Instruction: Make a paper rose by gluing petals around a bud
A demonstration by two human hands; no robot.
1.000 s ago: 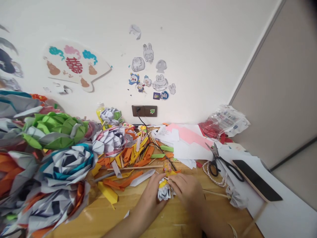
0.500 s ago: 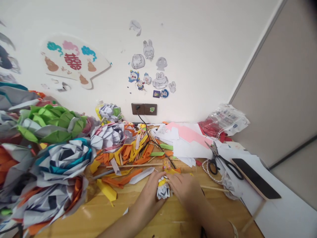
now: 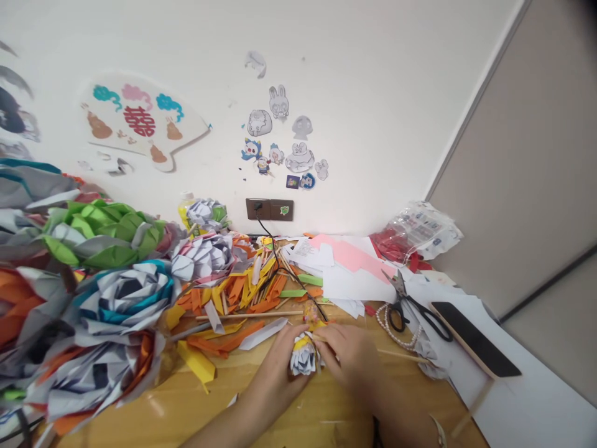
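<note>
My left hand [image 3: 280,362] is closed around a small white and grey folded-paper flower [image 3: 303,359] with a yellow band near its top. From the right, my right hand [image 3: 351,353] pinches a thin wooden stick [image 3: 402,356] beside the flower. The stick shows between the fingertips and again beyond the hand, pointing right; the hand covers the part between. Whether the stick's tip enters the flower, I cannot tell. Just behind the fingers lies a small yellow and pink thing [image 3: 311,313], too blurred to name.
Large paper flowers [image 3: 124,298] are piled at the left. Orange and yellow paper strips [image 3: 252,289] and sticks lie behind my hands, crossed by a black cable [image 3: 298,277]. Scissors [image 3: 410,298], a pearl string [image 3: 387,330], a phone [image 3: 476,339] and white paper sheets [image 3: 527,404] are at the right.
The flower is turned slightly in my left hand and sits a little further left. My right-hand fingers have shifted slightly on the stick. The camera view has moved a little.
</note>
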